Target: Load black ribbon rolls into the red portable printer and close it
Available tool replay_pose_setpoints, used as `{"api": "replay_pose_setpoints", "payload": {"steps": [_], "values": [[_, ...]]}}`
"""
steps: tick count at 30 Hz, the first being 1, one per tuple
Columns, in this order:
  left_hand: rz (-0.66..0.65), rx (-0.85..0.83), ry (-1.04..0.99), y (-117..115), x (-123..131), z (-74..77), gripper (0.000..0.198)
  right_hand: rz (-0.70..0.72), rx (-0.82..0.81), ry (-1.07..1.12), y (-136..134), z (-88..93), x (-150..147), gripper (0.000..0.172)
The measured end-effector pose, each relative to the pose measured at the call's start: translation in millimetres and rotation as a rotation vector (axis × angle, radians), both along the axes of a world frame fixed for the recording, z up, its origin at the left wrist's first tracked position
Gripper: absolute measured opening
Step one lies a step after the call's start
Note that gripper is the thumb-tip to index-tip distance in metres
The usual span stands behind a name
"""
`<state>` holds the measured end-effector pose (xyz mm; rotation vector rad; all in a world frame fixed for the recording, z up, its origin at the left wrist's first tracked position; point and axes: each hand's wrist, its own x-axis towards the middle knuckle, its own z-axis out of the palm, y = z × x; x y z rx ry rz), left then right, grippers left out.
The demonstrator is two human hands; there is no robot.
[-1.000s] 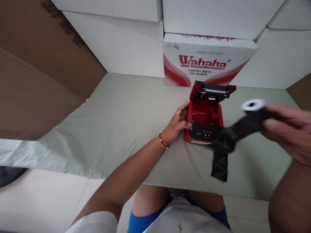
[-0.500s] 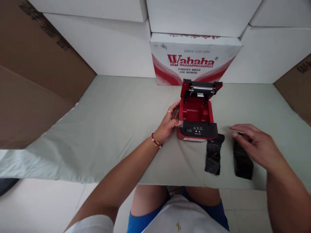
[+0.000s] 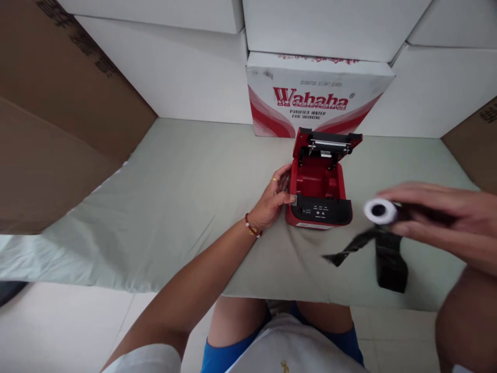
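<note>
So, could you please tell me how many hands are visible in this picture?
2. The left hand holds one side of the red printer, whose lid is up; the right hand holds a white-ended roll. No other hands show.

Left hand [image 3: 271, 202]: plain gold-coloured ring [image 3: 274, 179] on one finger. Wrist: dark red bracelet [image 3: 250, 228] with pale beads [image 3: 247, 224] and a gold-coloured charm [image 3: 253, 231]. Left sleeve [image 3: 149, 357]: short, whitish. Below the tabletop's [image 3: 174, 207] near edge: whitish shirt [image 3: 267, 344], small yellow emblem [image 3: 284, 366]; blue shorts [image 3: 216, 349].
</note>
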<state>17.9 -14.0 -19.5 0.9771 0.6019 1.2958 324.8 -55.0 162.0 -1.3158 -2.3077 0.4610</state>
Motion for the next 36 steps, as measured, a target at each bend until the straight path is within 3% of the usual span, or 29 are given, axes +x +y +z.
{"api": "replay_pose_setpoints", "payload": {"steps": [2, 5, 8, 11, 13, 17, 19, 21, 24, 26, 28, 30, 33, 36], "values": [[-0.006, 0.017, 0.017, -0.3, 0.8, -1.8, 0.087, 0.057, -0.126, -0.039, 17.6, -4.7, -27.6, 0.038], [0.039, 0.061, 0.089, -6.9, 2.4, -1.9, 0.086, -0.046, -0.03, -0.222, 41.6, -25.2, -73.9, 0.036], [0.265, 0.203, 0.328, -22.9, 1.3, 5.3, 0.074, -0.112, -0.079, -0.461, 54.7, -37.8, -107.4, 0.041], [0.501, 0.484, 0.577, -42.0, -1.0, 15.9, 0.067, -0.173, -0.105, -0.625, 61.6, -40.4, -122.4, 0.046], [0.493, 0.621, 0.673, -51.9, 0.1, 19.6, 0.065, -0.168, -0.093, -0.672, 66.0, -41.5, -126.2, 0.046], [0.297, 0.755, 0.819, -60.2, 10.0, 16.3, 0.047, -0.17, -0.071, -0.697, 75.0, -44.6, -131.0, 0.041], [0.276, 0.821, 0.841, -61.2, 15.0, 14.5, 0.047, -0.176, -0.069, -0.692, 76.2, -44.3, -131.8, 0.041], [0.335, 0.918, 0.883, -62.5, 18.1, 16.0, 0.051, -0.14, -0.103, -0.593, 72.9, -41.8, -128.2, 0.043], [0.504, 1.09, 1.065, -66.6, 20.6, 24.3, 0.047, -0.071, -0.13, -0.198, 62.3, -37.2, -112.1, 0.032], [0.612, 1.164, 1.166, -69.6, 22.4, 30.8, 0.04, -0.169, 0.036, 0.122, 58.1, -36.9, -97.6, 0.028], [0.663, 1.201, 1.198, -71.4, 24.6, 35.6, 0.035, -0.321, 0.283, 0.33, 61.0, -40.7, -85.6, 0.036], [0.675, 1.22, 1.199, -71.8, 26.5, 38.2, 0.033, -0.353, 0.406, 0.424, 70.1, -48.0, -79.1, 0.041], [0.677, 1.23, 1.199, -71.6, 27.6, 39.6, 0.032, -0.206, 0.324, 0.469, 81.3, -59.7, -78.9, 0.046], [0.667, 1.234, 1.213, -72.5, 26.8, 40.2, 0.031, -0.128, 0.3, 0.478, 73.5, -66.1, -80.5, 0.042]]}}
